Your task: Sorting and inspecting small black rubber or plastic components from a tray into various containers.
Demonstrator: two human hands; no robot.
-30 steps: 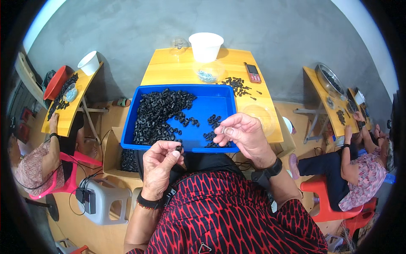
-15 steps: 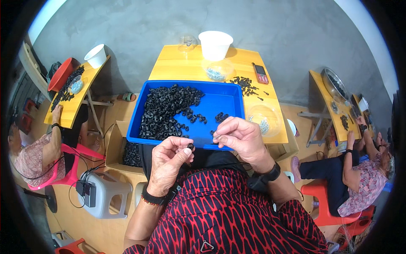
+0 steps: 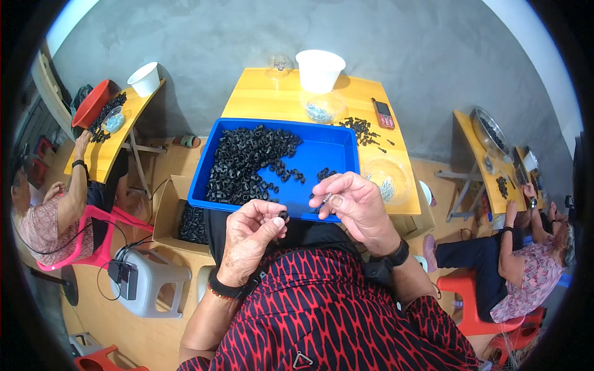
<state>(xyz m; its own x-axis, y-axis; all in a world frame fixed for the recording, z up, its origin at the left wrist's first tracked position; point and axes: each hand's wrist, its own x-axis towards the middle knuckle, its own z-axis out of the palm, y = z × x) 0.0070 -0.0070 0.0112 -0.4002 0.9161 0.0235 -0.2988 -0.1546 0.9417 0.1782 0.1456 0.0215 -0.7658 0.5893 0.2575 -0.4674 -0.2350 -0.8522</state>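
My left hand is closed in a pinch on a small black plastic part, held just in front of the tray's near edge. To its right, my right hand pinches a small silvery screw, partly hidden by the fingertips. The two hands are apart. Behind them lies a blue tray, its left side heaped with black plastic parts. A few more black parts sit near its right front corner, partly behind my right hand.
On the yellow table stand a white tub, a clear bowl of screws, another clear bowl, loose black pieces and a phone. A cardboard box sits below left. Other people work at side tables.
Both hands keep their pinches, with the right fingers turned slightly. The view has shifted a little. At the left table, the other person's hand has reached farther toward the black pieces.
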